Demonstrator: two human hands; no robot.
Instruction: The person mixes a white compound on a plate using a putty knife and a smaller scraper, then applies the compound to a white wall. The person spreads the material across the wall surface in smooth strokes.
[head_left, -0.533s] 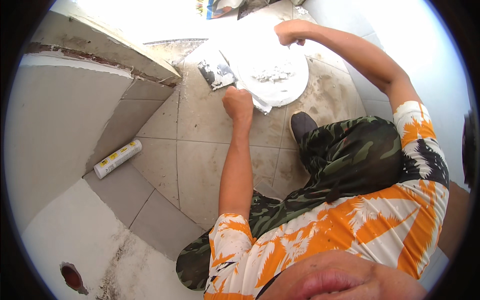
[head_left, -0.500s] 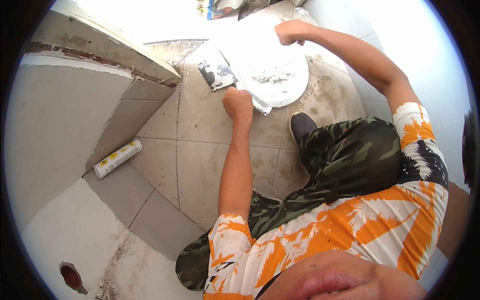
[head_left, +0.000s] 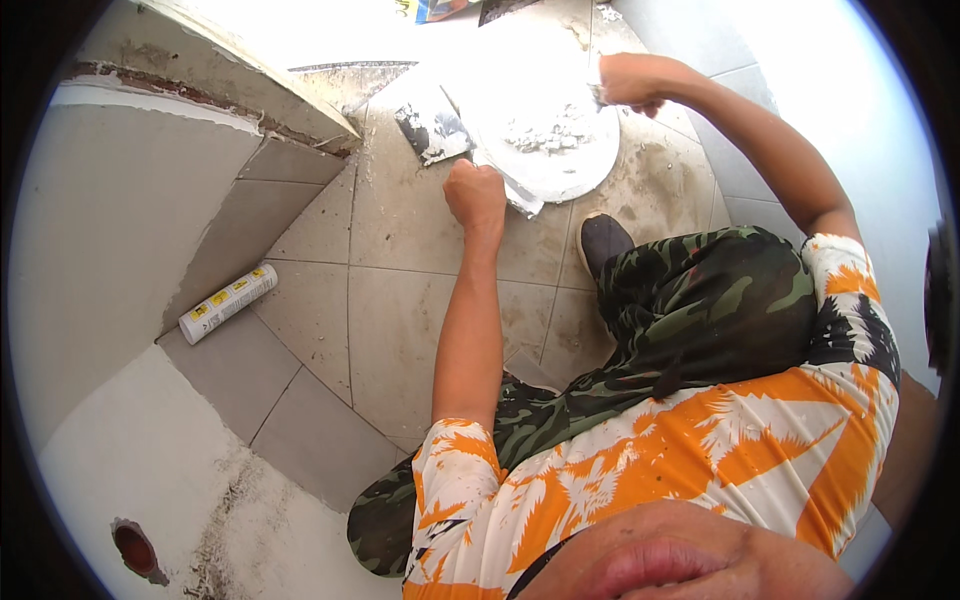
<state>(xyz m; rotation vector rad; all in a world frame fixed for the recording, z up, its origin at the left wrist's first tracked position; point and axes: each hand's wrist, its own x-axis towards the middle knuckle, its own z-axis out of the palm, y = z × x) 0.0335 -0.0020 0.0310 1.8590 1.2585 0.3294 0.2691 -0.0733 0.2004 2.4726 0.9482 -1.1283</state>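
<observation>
A white round tub (head_left: 585, 185) stands on the tiled floor, partly washed out by glare. Lumpy white putty (head_left: 550, 135) lies in it. My left hand (head_left: 474, 192) is a fist at the tub's near left side, closed on a wide flat trowel (head_left: 432, 125). The trowel's dark blade is smeared with white putty and slants up and left from my fist. My right hand (head_left: 632, 82) is closed at the tub's right side; glare hides what it grips.
A white tube with yellow labels (head_left: 228, 303) lies by the left wall. My dark shoe (head_left: 606, 243) is just below the tub. A ledge (head_left: 230, 90) juts in at upper left. A colourful bag (head_left: 440, 10) sits at the far edge. The lower left wall has a round hole (head_left: 137, 552).
My right hand has moved right and slightly nearer, from over the tub's far part to its right side. My left hand and the trowel have shifted only slightly.
</observation>
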